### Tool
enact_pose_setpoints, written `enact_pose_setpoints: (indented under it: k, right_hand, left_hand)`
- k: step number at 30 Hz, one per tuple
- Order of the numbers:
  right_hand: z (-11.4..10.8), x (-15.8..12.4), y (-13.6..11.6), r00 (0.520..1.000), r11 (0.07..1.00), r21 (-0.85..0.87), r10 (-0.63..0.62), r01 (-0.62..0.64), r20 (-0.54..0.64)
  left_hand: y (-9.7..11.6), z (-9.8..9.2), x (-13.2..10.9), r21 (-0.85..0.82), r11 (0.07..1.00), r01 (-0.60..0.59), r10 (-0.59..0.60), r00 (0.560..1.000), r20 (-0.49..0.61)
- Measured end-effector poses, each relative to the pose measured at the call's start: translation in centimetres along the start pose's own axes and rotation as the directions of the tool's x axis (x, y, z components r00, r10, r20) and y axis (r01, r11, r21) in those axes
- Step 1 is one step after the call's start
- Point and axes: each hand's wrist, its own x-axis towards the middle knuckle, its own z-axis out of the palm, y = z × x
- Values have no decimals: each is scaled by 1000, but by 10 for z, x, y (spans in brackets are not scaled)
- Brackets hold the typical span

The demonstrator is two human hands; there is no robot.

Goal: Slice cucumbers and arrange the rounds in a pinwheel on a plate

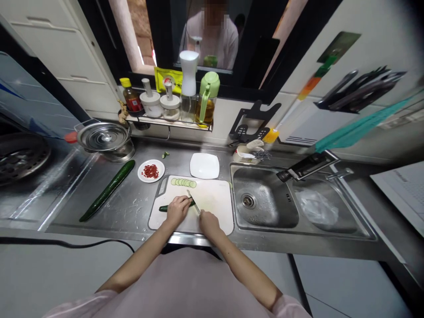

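Note:
On the white cutting board [217,194], my left hand [178,209] is closed over a piece of dark green cucumber [163,208], whose ends stick out on both sides of the fingers. My right hand [209,222] grips the handle of a knife [194,200]; its blade slants up and left, at the cucumber's right end. A row of thin cucumber slices [183,182] lies along the top of the board. Whether the blade is in the cucumber or just beside it, I cannot tell.
A whole cucumber [107,191] lies left, near a small plate [160,176] of chopped red pieces. Behind the board stands a white square plate [204,165]. The sink [291,221] is at right, a lidded steel pot [121,152] at left, and a seasoning rack [172,121] on the wall.

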Motion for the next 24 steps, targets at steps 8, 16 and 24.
enact_pose_setpoints:
  k: [8, 16, 24]
  right_hand:
    - [10, 9, 1, 1000, 1000, -10, 16, -17, -26]
    - [14, 9, 5, 997, 1000, -4, 27, -28, -70]
    - [-4, -4, 22, 973, 999, -7, 32, -34, -229]
  left_hand:
    - [0, 2, -1, -18, 1000, 24, -23, 999, 39]
    - [6, -4, 3, -44, 995, 91, -87, 992, 88]
    - [1, -6, 10, -153, 970, 188, -177, 980, 86]
